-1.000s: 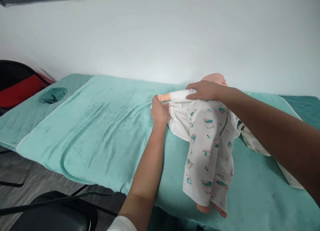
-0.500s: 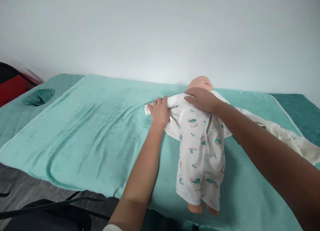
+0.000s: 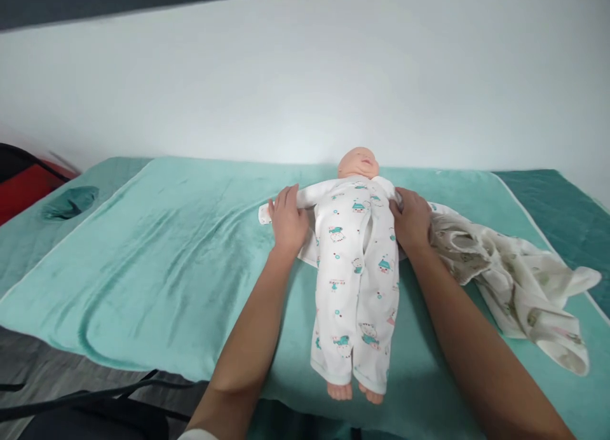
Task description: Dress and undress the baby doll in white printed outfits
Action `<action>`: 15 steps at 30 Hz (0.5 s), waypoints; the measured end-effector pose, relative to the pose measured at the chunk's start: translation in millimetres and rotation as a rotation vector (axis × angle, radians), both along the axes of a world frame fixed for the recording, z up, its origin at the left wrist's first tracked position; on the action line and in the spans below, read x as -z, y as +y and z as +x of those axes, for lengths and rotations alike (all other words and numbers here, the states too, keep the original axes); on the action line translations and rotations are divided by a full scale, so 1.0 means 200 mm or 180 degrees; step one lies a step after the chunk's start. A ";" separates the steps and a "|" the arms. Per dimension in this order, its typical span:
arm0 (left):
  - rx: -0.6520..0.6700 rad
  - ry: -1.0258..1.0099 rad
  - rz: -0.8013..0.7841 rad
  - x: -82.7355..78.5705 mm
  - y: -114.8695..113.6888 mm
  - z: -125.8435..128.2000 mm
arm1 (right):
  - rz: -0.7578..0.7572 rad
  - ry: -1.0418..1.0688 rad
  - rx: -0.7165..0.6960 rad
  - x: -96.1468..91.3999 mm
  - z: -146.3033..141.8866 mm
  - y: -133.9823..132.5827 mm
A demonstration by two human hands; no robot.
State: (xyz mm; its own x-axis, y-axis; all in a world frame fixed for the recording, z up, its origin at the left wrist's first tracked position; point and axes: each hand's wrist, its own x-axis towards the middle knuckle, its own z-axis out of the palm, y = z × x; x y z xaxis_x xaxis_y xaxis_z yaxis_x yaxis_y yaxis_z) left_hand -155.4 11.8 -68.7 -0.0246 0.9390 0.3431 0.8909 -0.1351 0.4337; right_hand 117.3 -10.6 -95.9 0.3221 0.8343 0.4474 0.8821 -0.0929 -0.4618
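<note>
A baby doll [image 3: 358, 163] lies on its back, head toward the wall and bare feet toward me. It wears white printed baby clothes [image 3: 336, 268], with the trouser legs straight. My left hand [image 3: 288, 222] is closed over the outstretched sleeve [image 3: 317, 192] on the left, near its cuff. On the other side, my right hand [image 3: 412, 219] closes round the sleeve by the doll's shoulder; its fingertips are partly hidden against the cloth. Part of a white shirt hem spreads out beneath the trousers.
A crumpled pale printed garment [image 3: 524, 281] lies right of my right forearm. The green cover [image 3: 157, 268] has wrinkles and drapes over the bed's near edge. A white wall [image 3: 267, 84] rises behind. A dark chair [image 3: 95, 418] and a red-black item [image 3: 26, 182] are at left.
My right hand has moved from the doll's chest and neck to the sleeve on the right. My left hand stays at the left sleeve. The view has shifted, showing more of the crumpled garment.
</note>
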 end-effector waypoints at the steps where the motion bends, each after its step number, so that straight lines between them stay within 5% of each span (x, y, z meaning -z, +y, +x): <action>1: 0.0182 -0.0094 0.0161 -0.03 -0.04 0.03 | -0.0061 -0.0034 0.0067 -0.01 0.00 0.01; 5: 0.1163 -0.0294 0.0215 -0.19 -0.17 0.19 | -0.0228 -0.0058 0.0181 -0.05 0.01 0.02; 9: 0.2065 0.0123 -0.0044 -0.32 -0.19 0.41 | -0.0164 0.0051 0.0248 -0.05 0.02 0.02; 15: 0.2257 0.1379 -0.0291 -0.34 -0.06 0.75 | -0.0198 -0.0076 -0.0014 -0.02 0.04 0.01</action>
